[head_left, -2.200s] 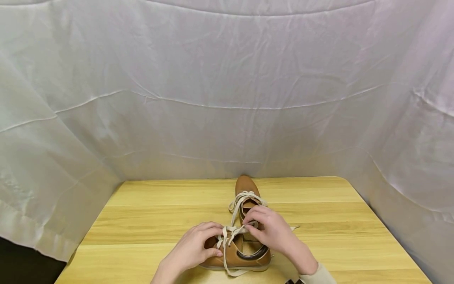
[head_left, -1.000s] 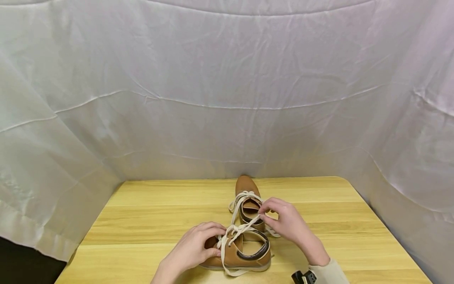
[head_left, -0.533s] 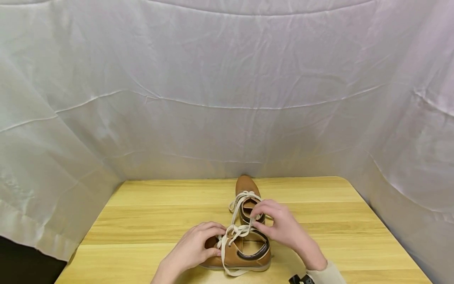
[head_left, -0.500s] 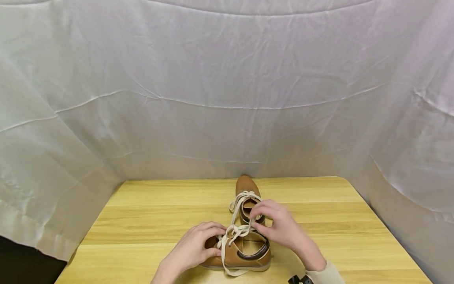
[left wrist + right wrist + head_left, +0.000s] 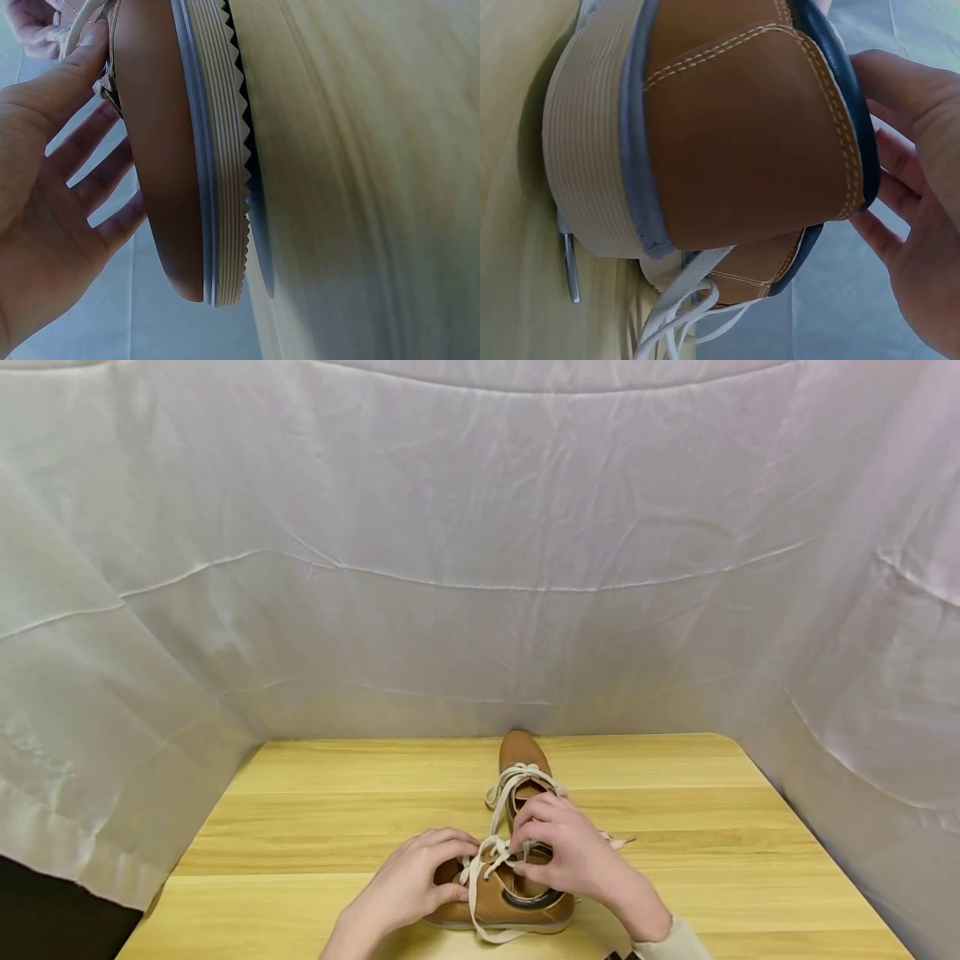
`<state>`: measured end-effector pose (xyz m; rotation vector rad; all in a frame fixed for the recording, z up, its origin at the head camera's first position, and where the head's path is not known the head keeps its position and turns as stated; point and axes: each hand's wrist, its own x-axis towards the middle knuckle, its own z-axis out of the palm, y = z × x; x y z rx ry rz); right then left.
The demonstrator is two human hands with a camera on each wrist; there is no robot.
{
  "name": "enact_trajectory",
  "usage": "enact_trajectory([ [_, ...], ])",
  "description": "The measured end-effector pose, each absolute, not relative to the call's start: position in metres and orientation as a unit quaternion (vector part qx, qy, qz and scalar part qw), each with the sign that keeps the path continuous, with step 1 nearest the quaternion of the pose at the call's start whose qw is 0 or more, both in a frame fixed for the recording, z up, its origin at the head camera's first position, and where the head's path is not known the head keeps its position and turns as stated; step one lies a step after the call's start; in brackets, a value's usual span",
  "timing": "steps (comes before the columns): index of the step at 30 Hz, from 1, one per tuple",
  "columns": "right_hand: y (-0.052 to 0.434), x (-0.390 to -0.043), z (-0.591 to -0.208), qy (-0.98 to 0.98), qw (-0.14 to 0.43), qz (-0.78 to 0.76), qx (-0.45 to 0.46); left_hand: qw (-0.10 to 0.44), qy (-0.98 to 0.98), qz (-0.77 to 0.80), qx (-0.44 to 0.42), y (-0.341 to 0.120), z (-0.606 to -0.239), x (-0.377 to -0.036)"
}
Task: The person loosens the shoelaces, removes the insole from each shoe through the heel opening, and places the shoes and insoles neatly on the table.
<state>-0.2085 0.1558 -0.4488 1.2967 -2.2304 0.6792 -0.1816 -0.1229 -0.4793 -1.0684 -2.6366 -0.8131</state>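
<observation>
A brown leather shoe (image 5: 491, 902) with a cream lace (image 5: 495, 843) stands sideways near the table's front, toe to the left. My left hand (image 5: 408, 881) grips its front part across the lacing; in the left wrist view the thumb lies by the lace and the fingers reach round the far side. Over the shoe opening, my right hand (image 5: 573, 852) pinches a piece of lace just right of the knot. In the right wrist view the heel (image 5: 742, 142) and dark collar partly hide the fingertips. One lace end hangs down the shoe's near side.
Behind it, the second brown shoe (image 5: 519, 750) points away, its lace (image 5: 521, 771) drawn through the eyelets. A lace end (image 5: 621, 842) lies on the wooden table (image 5: 337, 810) to the right. Grey-white cloth (image 5: 480, 635) encloses the back and sides.
My right hand pulled the lace out to the right about a second ago, and has since come back left and down to the knot. The left hand and both shoes have stayed put.
</observation>
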Motion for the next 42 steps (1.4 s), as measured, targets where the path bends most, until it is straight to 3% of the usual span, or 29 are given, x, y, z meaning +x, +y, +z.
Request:
enact_trajectory([
  [26, 0.160, -0.212, -0.452, -0.809, 0.227, 0.254, 0.478, 0.097, -0.887, -0.273, -0.361, -0.123, -0.479, -0.182],
  [42, 0.183, -0.216, -0.438, -0.830, 0.237, 0.307, 0.401, 0.090, -0.889, -0.272, -0.357, -0.123, -0.478, -0.180],
])
